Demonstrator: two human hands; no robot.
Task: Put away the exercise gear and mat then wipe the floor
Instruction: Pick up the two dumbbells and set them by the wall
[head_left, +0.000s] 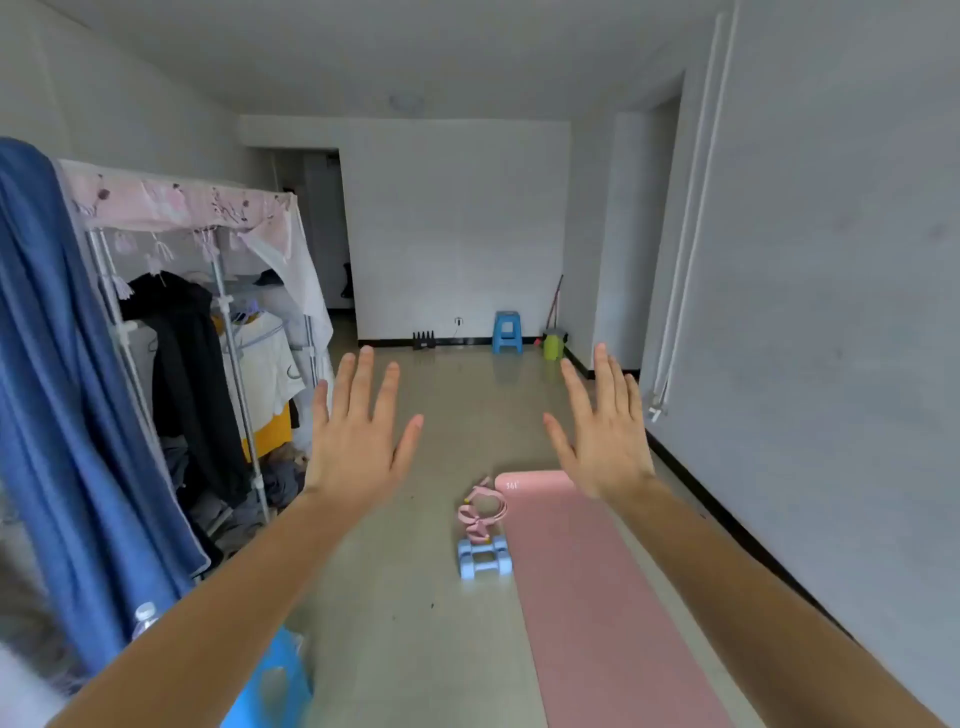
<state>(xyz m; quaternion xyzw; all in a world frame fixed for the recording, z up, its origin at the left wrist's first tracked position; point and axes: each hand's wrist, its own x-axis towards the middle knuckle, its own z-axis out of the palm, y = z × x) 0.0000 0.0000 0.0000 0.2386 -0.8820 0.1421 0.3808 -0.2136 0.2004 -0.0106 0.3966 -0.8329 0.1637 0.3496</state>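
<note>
2 spread hands (358, 436) above mat (597, 597)

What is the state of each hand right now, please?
Left hand: open, fingers spread, holding nothing.
Right hand: open, fingers spread, holding nothing.

Glossy beige floor (415, 623) with unrolled pink mat (597, 597), blue dumbbells (483, 558) and pink band (480, 512) just beside it.
</note>
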